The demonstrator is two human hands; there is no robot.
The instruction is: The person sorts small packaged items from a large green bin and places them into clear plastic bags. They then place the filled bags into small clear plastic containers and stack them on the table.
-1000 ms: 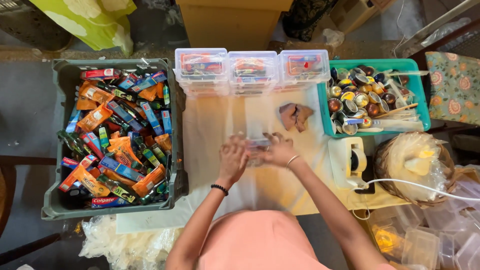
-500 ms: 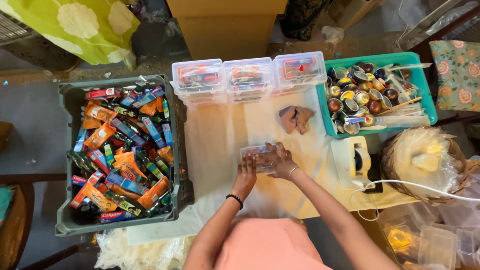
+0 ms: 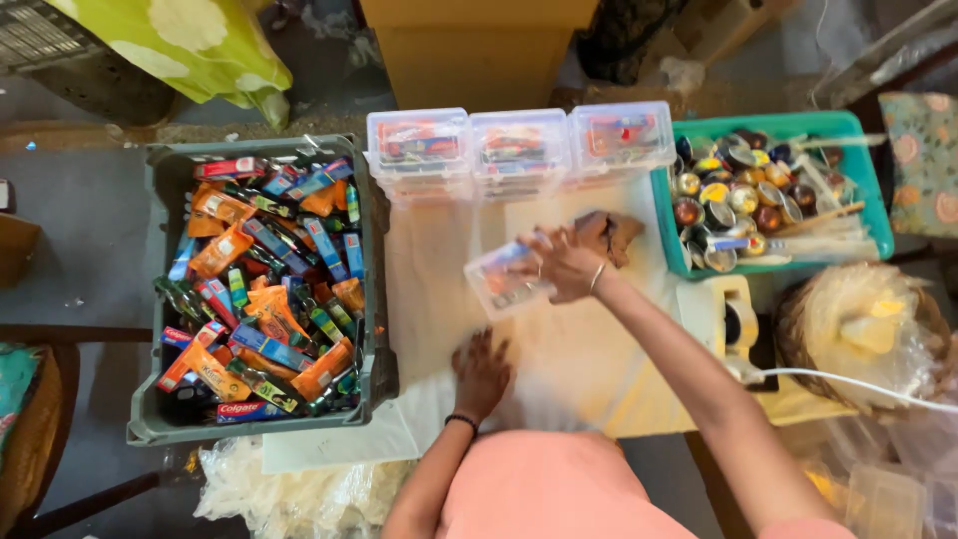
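R hand (image 3: pixel 569 265) lifted clear box (image 3: pixel 504 279), gripping it | L hand (image 3: pixel 481 371) flat on table (image 3: pixel 579 369), empty

Grey crate (image 3: pixel 150 299), teal basket (image 3: pixel 788 125), green white-flowered cloth (image 3: pixel 190 40).

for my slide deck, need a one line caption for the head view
Right hand lifts a clear plastic box while the left hand rests on the white cloth.
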